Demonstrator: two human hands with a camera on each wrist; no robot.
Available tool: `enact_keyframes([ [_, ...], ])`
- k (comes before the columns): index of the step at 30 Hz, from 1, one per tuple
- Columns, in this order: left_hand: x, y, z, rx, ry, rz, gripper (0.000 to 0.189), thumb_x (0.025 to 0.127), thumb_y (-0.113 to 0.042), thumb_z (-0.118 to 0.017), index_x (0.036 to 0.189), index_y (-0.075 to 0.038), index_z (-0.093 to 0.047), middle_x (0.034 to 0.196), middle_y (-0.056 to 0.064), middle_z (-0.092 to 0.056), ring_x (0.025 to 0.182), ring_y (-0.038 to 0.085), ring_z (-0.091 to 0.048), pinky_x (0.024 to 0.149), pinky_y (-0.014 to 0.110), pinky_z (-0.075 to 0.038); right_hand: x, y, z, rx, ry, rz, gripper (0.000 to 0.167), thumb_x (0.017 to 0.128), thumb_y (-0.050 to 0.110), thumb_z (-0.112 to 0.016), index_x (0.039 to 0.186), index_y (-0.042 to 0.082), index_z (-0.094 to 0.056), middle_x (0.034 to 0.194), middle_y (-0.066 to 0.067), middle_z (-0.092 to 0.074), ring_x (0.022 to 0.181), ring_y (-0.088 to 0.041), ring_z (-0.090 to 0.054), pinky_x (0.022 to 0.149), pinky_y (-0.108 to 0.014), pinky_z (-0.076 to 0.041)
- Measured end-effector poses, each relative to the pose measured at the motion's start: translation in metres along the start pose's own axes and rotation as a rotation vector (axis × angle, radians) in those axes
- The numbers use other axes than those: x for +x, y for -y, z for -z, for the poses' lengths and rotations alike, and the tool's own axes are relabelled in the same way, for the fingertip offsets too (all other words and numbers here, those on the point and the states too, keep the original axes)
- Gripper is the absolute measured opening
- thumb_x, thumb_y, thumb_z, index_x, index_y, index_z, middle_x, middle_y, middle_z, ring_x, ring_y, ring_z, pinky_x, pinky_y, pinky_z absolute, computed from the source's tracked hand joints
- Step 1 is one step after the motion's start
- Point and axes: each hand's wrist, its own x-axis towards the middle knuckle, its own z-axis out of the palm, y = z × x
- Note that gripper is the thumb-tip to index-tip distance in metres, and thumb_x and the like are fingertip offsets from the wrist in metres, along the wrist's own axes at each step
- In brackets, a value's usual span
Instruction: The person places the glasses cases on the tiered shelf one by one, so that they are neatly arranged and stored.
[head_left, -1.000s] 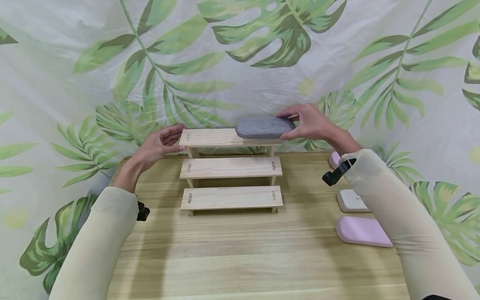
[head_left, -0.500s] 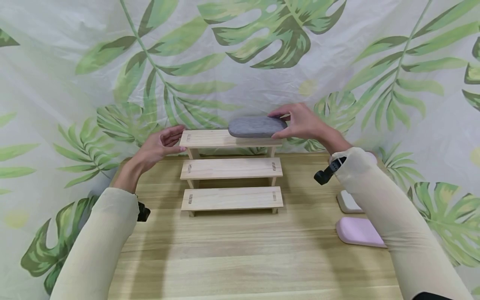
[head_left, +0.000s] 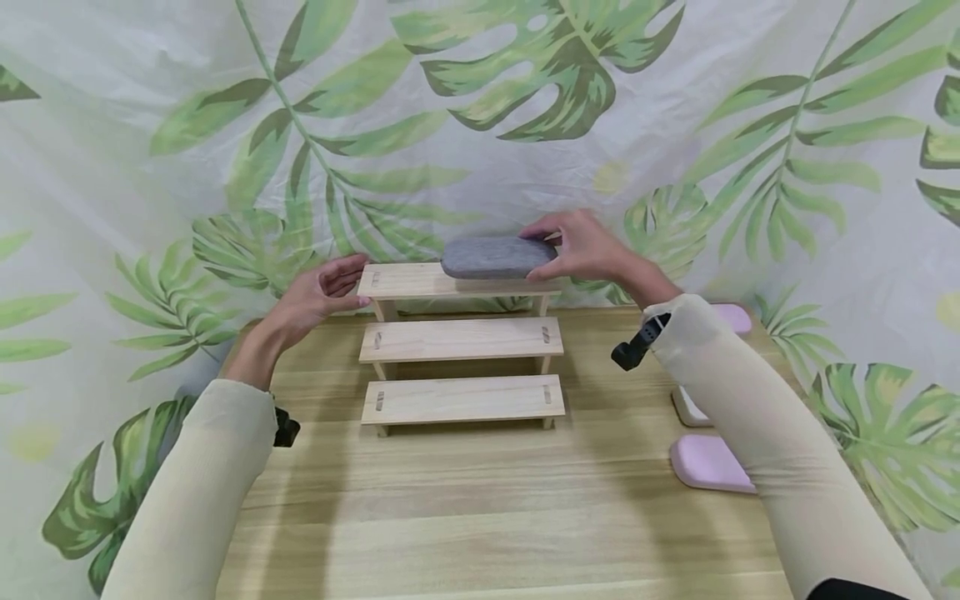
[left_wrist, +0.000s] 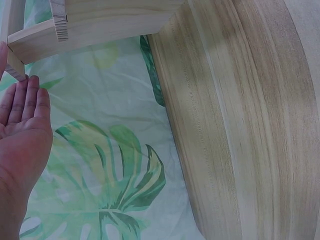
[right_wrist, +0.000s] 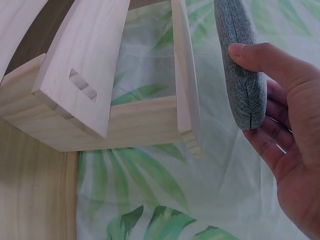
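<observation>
One grey case [head_left: 489, 258], pinched in the right hand [head_left: 587, 247], was shifted leftward above the stand [head_left: 461, 340], itself touched by the straight-fingered left hand [head_left: 311, 297].

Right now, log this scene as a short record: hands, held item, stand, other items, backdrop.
Right hand: holds gray case by its right end
Held item position: above top shelf, apart from it
Left hand: at the top shelf's left end; contact unclear
Stand: wooden, three shelves, on the table
Other items: near pink case, white case, far pink case, right of the stand, each partly hidden by the right sleeve
Backdrop: leaf-print cloth
</observation>
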Motion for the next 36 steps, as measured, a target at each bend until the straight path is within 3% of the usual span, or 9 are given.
enact_keyframes([
  [15,-0.001,0.001,-0.001,0.01,0.0,-0.015,0.082,0.099,-0.016,-0.078,0.168,-0.016,-0.034,0.172,0.007,-0.034,0.159,0.024,-0.031,0.126,0.033,-0.037,0.015,0.006,-0.016,0.027,0.009,-0.012,0.062,0.079,0.028,-0.096,0.135,0.01,-0.074,0.131,-0.008,-0.073,0.097,-0.02,-0.059,0.081,-0.036,-0.047],
  [21,0.0,0.002,-0.001,0.011,-0.001,-0.014,0.081,0.099,-0.017,-0.078,0.167,-0.017,-0.035,0.172,0.007,-0.035,0.159,0.024,-0.032,0.123,0.029,-0.04,0.024,0.009,-0.023,0.023,0.012,0.008,0.062,0.079,0.03,-0.095,0.134,0.011,-0.075,0.129,-0.006,-0.075,0.094,-0.019,-0.059,0.08,-0.035,-0.046],
  [36,0.0,0.001,0.0,0.0,-0.004,-0.009,0.082,0.098,-0.014,-0.078,0.167,-0.016,-0.034,0.172,0.008,-0.034,0.159,0.025,-0.031,0.126,0.034,-0.037,0.039,0.017,-0.038,0.043,0.001,0.043,0.064,0.076,0.027,-0.097,0.133,0.009,-0.075,0.128,-0.008,-0.076,0.093,-0.018,-0.06,0.079,-0.032,-0.047],
])
